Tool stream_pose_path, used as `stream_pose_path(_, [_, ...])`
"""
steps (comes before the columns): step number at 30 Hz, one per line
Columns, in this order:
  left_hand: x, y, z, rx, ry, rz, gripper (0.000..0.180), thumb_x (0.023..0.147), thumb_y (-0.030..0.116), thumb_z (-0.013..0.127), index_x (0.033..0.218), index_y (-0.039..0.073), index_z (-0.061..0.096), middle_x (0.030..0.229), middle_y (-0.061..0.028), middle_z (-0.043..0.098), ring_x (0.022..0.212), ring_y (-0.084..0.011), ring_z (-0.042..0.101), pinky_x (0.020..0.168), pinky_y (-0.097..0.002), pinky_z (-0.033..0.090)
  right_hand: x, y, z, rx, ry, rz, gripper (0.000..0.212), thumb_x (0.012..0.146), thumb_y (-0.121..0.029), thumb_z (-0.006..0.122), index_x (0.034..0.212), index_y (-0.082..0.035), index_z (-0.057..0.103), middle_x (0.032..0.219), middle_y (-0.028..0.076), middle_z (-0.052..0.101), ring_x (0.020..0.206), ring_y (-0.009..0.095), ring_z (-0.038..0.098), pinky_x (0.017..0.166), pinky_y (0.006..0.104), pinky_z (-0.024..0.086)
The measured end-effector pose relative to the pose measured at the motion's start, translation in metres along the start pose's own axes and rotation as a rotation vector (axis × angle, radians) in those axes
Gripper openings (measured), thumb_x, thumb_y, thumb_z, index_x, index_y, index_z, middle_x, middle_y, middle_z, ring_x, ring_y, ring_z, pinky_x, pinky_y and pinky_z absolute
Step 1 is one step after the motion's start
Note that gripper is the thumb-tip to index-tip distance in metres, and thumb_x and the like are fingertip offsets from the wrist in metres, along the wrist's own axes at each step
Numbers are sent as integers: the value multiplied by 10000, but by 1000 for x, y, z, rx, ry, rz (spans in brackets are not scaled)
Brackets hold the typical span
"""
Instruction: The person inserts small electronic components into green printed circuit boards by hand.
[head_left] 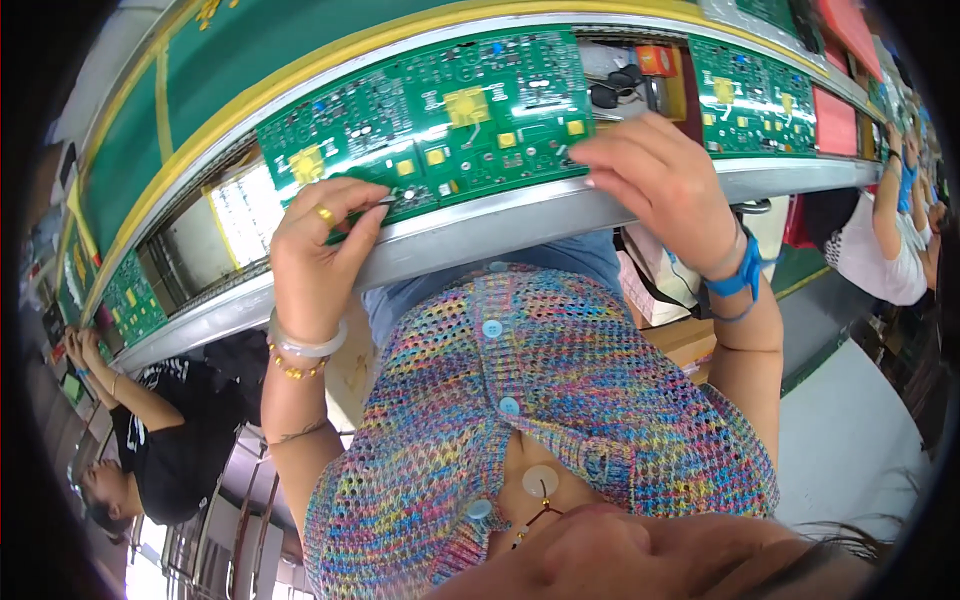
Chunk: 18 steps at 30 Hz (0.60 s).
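Observation:
A long green circuit board (380, 130) with yellow square parts and many small components lies across the rails in front of me. My left hand (325, 235) is at its near left edge, thumb and index finger pinched together by a small light round component (409, 195). Something small and dark shows at those fingertips, too small to name. My right hand (655, 180) reaches over the board's near right corner. Its index finger is stretched out to the board surface, and the thumb stays apart below it, with nothing visible between them.
A grey metal rail (480, 222) runs along the near side. Another green board (750, 100) lies to the right, beyond a gap with black-handled tools (620, 85) and an orange box (656, 61). Co-workers sit left and right, a co-worker's hands (85, 350) at a board far left.

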<state>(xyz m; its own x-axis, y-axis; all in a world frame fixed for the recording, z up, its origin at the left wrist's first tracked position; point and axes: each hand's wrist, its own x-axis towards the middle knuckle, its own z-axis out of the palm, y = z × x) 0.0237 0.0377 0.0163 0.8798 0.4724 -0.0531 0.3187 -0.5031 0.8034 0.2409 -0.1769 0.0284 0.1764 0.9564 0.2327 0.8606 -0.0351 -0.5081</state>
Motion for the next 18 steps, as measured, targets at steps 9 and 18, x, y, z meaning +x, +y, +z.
stream_pose_path(9, [4,8,2,152,-2,1,136,762,30,692,897,47,699,887,-65,666,763,-179,603,590,-268,463,-17,-32,39,266,-59,-39,213,709,-47,653,913,-81,601,846,49,571,769,230,547,655,317,488])
stream_pose_path(18, [7,7,6,342,33,289,152,706,11,708,850,50,682,841,-58,639,773,-239,586,679,-321,472,-18,-32,43,306,-31,4,228,699,-49,725,908,-68,635,862,50,616,760,237,571,649,328,490])
